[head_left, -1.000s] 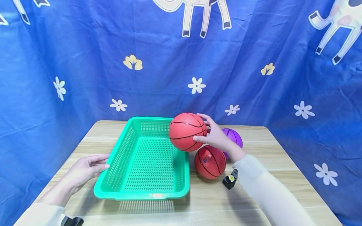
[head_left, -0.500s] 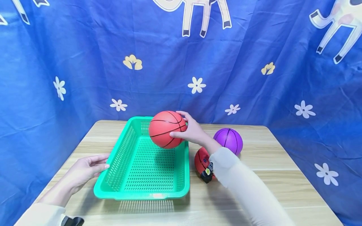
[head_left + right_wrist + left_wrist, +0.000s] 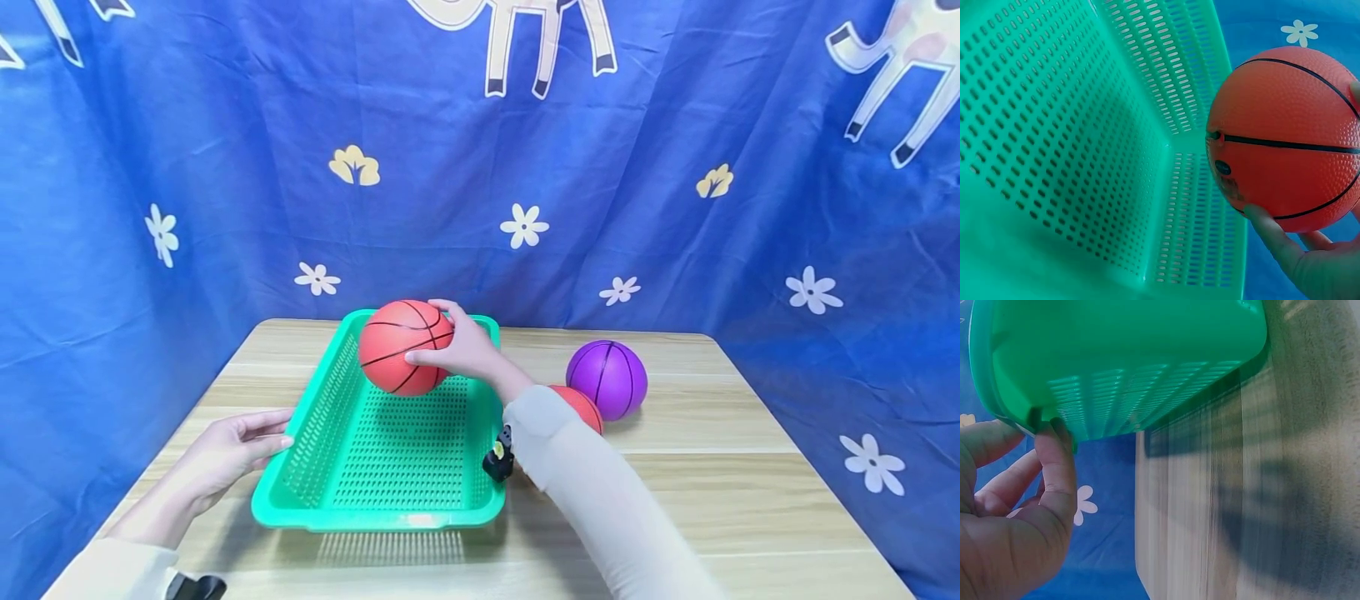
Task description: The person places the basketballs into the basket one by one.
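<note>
My right hand grips an orange-red toy basketball from its right side, thumb in front and fingers behind. The ball hangs over the far part of a green plastic basket; in the right wrist view the ball is above the basket's perforated floor. On the left, my left hand pinches the basket's rim between thumb and fingers. The left wrist view shows those fingers at the basket's edge, its slotted side wall below.
Right of the basket, a second red basketball lies partly hidden behind my right sleeve. A purple basketball sits beside it on the wooden table. A blue patterned curtain encloses the back and sides.
My right hand has carried the orange-red basketball leftward from the basket's right edge to above its far interior. The left hand stays at the rim, and the basket has not moved.
</note>
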Tool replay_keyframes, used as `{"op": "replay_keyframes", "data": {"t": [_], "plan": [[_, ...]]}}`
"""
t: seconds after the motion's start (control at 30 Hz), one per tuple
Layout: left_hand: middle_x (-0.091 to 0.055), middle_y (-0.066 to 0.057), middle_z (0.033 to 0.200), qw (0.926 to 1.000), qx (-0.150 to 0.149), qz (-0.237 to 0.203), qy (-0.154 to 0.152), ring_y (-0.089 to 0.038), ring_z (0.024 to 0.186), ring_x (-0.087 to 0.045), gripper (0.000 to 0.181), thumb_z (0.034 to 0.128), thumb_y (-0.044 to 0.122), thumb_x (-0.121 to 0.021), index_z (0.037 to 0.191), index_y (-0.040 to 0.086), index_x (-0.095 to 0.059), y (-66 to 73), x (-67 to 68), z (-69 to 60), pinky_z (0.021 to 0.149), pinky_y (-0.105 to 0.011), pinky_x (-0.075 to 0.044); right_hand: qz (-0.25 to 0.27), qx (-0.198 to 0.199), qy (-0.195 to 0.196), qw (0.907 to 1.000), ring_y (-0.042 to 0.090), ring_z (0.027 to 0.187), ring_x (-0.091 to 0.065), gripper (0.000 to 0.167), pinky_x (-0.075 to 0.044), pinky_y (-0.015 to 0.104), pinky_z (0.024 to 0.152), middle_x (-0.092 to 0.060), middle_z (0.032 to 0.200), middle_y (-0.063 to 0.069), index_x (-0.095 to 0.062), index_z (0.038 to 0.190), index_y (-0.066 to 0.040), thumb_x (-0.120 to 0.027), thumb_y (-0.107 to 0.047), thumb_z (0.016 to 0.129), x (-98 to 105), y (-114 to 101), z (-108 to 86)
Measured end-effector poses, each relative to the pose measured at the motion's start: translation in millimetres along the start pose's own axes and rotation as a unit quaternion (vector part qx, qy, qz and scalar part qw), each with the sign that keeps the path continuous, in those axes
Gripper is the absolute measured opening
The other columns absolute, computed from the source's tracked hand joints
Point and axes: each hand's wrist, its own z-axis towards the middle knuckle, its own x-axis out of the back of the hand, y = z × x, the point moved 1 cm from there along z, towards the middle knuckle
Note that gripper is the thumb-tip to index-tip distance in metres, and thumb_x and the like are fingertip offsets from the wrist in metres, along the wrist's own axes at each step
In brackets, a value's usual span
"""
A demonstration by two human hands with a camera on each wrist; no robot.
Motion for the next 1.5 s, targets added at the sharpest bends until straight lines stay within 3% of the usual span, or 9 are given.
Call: {"op": "replay_keyframes", "data": {"t": [0.37, 0.9, 1.5], "plan": [[-0.045, -0.034, 0.132, 1.0000, 0.000, 0.001, 0.004, 0.001, 0.096, -0.058, 0.062, 0.0948, 0.018, -0.061, 0.139, -0.016, -0.033, 1.3, -1.6, -1.2, 0.085, -0.031, -0.054, -0.010, -0.031, 0.027, 0.9991, 0.023, 0.110, -0.054, 0.085, -0.057, 0.032, 0.068, -0.052, 0.127, 0.005, -0.037, 0.143, -0.024, -0.084, -0.031, 0.073, -21.0, 12.0, 12.5], [-0.050, -0.031, 0.128, 0.9999, -0.002, -0.015, 0.002, -0.003, 0.095, -0.060, 0.062, 0.0947, 0.016, -0.061, 0.138, -0.018, -0.032, -2.0, -3.0, 0.2, 0.084, -0.030, -0.054, -0.029, -0.060, 0.047, 0.9967, 0.023, 0.109, -0.054, 0.083, -0.057, 0.034, 0.072, -0.054, 0.124, 0.004, -0.041, 0.141, -0.018, -0.084, -0.033, 0.072, -46.2, 33.3, 19.9], [-0.048, -0.033, 0.130, 0.9998, -0.006, -0.020, 0.003, -0.001, 0.095, -0.059, 0.063, 0.0946, 0.016, -0.061, 0.138, -0.018, -0.031, -0.3, -0.9, 1.4, 0.085, -0.029, -0.053, -0.090, -0.081, 0.058, 0.9909, 0.026, 0.113, -0.049, 0.089, -0.056, 0.036, 0.073, -0.050, 0.126, 0.007, -0.038, 0.144, -0.023, -0.084, -0.039, 0.070, -54.3, 38.2, 22.3]]}}
